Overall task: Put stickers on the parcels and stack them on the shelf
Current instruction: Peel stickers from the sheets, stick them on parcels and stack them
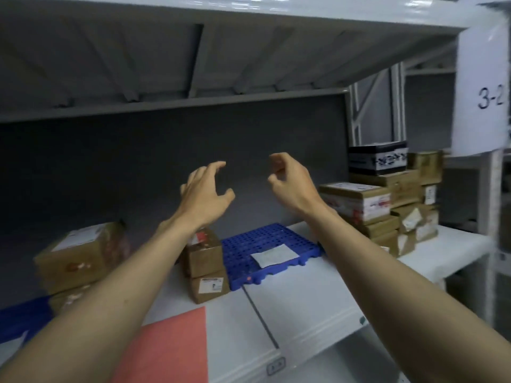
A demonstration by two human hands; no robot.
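Note:
Both my arms reach forward over the white shelf (304, 297). My left hand (206, 193) and my right hand (290, 183) hover in the air with loosely curled fingers and hold nothing. Below my left wrist two brown parcels (206, 261) stand stacked, each with a label. Two more brown parcels (80, 255) are stacked at the left. A pile of several taped parcels (387, 205) fills the right end of the shelf. A white sticker sheet (273, 255) lies on a blue perforated tray (265, 244).
A red sheet (171, 352) lies at the shelf's front edge. The upper shelf's underside (221, 51) hangs close overhead. A white post at the right carries a sign reading 3-2 (489, 98). A blue object (22, 316) sits at the far left.

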